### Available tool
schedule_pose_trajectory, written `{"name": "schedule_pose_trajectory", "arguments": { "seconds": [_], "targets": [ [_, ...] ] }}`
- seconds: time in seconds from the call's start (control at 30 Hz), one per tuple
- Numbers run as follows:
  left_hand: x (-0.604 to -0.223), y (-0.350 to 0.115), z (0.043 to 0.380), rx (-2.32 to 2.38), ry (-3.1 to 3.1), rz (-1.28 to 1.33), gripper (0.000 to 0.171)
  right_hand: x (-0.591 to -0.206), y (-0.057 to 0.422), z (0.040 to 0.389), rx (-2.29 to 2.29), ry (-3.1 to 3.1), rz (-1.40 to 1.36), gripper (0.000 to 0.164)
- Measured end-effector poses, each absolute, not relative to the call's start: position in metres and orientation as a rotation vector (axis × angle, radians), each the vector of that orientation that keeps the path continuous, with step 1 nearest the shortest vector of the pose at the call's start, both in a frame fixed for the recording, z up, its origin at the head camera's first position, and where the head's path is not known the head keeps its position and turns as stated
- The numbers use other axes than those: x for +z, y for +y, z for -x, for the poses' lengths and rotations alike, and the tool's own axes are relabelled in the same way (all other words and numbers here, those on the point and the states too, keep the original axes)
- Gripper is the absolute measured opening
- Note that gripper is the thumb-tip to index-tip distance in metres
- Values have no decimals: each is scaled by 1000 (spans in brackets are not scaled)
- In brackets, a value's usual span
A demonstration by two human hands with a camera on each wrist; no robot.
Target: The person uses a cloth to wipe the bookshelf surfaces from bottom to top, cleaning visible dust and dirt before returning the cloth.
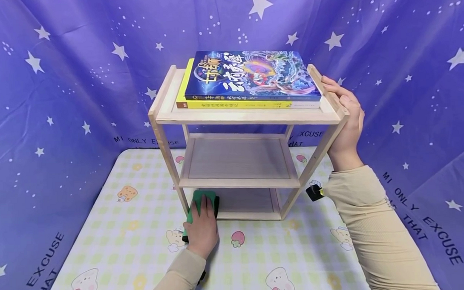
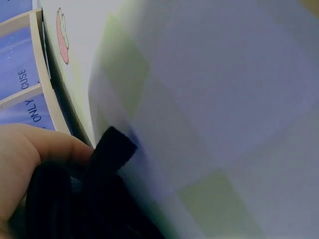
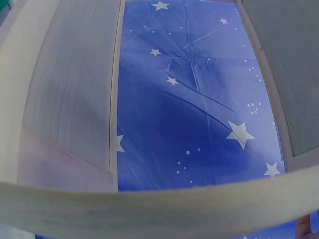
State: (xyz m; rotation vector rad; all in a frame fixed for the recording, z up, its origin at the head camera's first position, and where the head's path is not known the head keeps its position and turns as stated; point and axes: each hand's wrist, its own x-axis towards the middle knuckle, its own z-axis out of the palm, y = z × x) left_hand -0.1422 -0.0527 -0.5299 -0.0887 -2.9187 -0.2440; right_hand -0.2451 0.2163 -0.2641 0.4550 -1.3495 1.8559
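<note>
In the head view a three-tier wooden shelf [image 1: 239, 183] stands on a checked tablecloth. My left hand [image 1: 202, 229] grips a green block-like thing with black sides [image 1: 204, 194] at the front left of its bottom tier; its exact kind cannot be told. Fingers lie along its top and the thumb along its side. A black strap-like tab [image 2: 113, 149] shows beside the fingers in the left wrist view. My right hand [image 1: 346, 115] holds the upper right side of the shelf, fingertips at the top rail. In the right wrist view the shelf's frame [image 3: 164, 211] fills the foreground.
Two books lie stacked on the top tier: a blue illustrated one [image 1: 252, 74] over a yellow one [image 1: 230, 104]. A purple star-patterned curtain [image 1: 227, 21] hangs behind and at both sides of the table with its tablecloth [image 1: 116, 234].
</note>
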Motion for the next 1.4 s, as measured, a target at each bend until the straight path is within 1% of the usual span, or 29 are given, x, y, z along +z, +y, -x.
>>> {"name": "schedule_pose_trajectory", "arguments": {
  "seconds": [0.17,0.33,0.43,0.87,1.4],
  "targets": [
    [-531,-53,143,-236,-2898,85,67,-263,215,245,1861,-1344,-458,42],
    [-533,-51,143,-243,-2893,78,54,-263,215,244,1868,-1339,-455,42],
    [-533,-49,143,-241,-2885,84,49,-263,215,244,1863,-1343,-459,43],
    [-533,-46,139,-193,-2808,161,50,-263,213,244,1878,-1318,-458,42],
    [-531,-43,138,-177,-2819,182,49,-263,213,244,1882,-1304,-461,41]
  ]
}}
